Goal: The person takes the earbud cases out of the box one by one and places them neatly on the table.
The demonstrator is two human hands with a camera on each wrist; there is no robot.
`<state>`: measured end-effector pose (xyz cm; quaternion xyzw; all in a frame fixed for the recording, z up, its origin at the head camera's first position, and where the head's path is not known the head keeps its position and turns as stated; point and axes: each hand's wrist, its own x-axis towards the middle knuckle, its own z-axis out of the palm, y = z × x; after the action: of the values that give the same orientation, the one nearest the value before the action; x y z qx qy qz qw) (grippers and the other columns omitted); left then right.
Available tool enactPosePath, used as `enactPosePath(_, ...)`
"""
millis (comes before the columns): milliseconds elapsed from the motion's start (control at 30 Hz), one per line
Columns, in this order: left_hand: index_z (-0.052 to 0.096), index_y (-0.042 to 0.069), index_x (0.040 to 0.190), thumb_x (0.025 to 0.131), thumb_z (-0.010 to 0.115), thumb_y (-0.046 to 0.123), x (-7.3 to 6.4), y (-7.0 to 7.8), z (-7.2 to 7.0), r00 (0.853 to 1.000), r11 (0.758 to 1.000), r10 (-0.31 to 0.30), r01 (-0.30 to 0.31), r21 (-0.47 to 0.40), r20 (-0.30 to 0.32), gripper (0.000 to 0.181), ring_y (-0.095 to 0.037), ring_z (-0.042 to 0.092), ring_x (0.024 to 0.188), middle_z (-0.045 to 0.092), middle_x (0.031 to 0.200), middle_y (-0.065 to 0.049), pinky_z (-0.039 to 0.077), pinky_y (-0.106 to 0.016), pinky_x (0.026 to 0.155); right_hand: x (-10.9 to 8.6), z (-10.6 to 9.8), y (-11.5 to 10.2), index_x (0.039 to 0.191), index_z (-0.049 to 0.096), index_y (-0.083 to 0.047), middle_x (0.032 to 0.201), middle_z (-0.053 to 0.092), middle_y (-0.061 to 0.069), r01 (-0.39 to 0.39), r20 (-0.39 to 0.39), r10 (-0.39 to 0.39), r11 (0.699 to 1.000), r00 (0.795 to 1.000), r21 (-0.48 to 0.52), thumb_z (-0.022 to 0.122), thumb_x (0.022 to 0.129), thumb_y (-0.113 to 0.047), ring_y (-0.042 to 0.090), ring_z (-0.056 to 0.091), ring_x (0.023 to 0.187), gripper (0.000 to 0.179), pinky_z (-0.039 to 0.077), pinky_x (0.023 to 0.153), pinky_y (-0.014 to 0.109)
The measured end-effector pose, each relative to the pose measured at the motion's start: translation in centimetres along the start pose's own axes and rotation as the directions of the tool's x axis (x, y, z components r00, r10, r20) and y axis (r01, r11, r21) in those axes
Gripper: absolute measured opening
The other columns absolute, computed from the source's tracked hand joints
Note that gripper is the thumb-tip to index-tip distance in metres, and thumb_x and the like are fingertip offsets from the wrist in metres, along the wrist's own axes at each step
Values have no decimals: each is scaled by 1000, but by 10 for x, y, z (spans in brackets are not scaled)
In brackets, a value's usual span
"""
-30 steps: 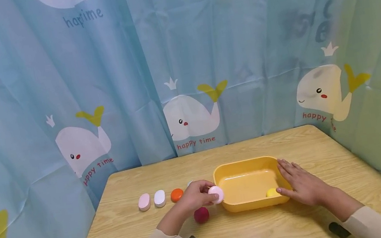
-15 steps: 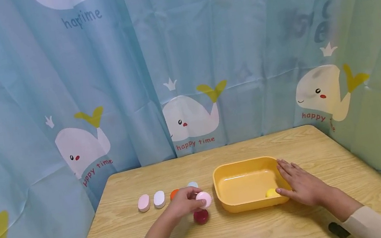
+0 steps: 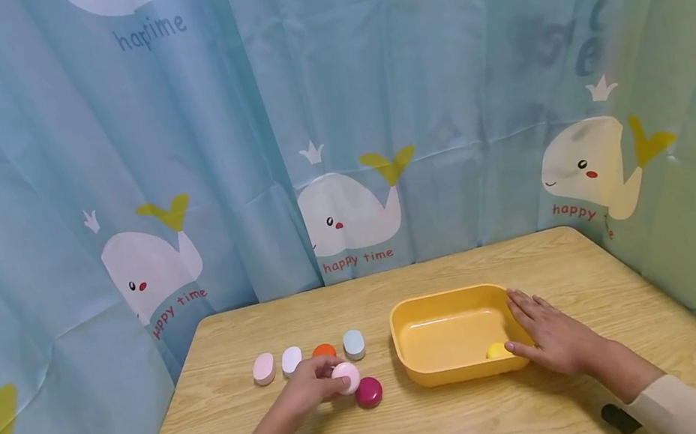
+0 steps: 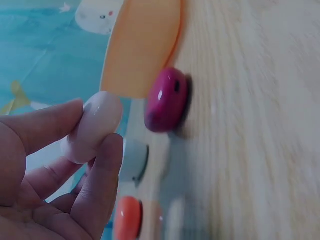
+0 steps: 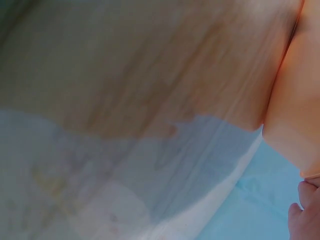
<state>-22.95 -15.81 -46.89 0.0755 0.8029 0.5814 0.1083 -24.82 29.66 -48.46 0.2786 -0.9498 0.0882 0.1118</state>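
Observation:
My left hand (image 3: pixel 312 387) pinches a glossy, pale pink rounded piece (image 3: pixel 346 378) between thumb and fingers, held up above the table. In the left wrist view that pale pink piece (image 4: pixel 97 122) is clear of the wood. Just right of the hand lies a magenta rounded piece (image 3: pixel 369 393); a small dark slot shows on its side in the left wrist view. My right hand (image 3: pixel 554 336) rests with straight fingers against the right end of a yellow tub (image 3: pixel 458 374). Inside the tub, by that thumb, sits a yellow piece (image 3: pixel 497 350), partly hidden.
Behind the left hand a row stands on the wooden table (image 3: pixel 463 426): a pink oval piece (image 3: pixel 264 368), a white one (image 3: pixel 292 360), an orange one (image 3: pixel 324 351), partly covered, and a light blue one (image 3: pixel 354 344). A blue whale-print curtain (image 3: pixel 462 77) hangs behind.
My left hand has moved left, away from the tub's left end, still pinching the pale pink piece. The light blue and magenta pieces are now uncovered. My right hand has stayed put.

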Motion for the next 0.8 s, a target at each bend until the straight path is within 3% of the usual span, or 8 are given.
enactPosePath(500, 62, -9, 115, 82, 76, 2, -9, -20, -12, 998, 998, -36, 39, 57, -52, 37, -20, 55, 85, 55, 90, -9, 58, -35, 73, -4, 2, 3, 144, 33, 13, 154, 23, 26, -9, 0, 9, 1000, 1000, 6, 50, 98, -51, 40, 23, 141, 80, 13, 117, 47)
enactPosePath(800, 67, -7, 105, 79, 79, 3, -15, -24, -18, 996, 984, -12, 26, 175, -85, 30, -20, 51, 83, 56, 87, -7, 50, -31, 69, 0, 0, 1, 144, 32, 13, 155, 21, 26, -3, 1, 3, 1000, 1000, 0, 50, 98, -50, 40, 23, 141, 80, 15, 116, 48)
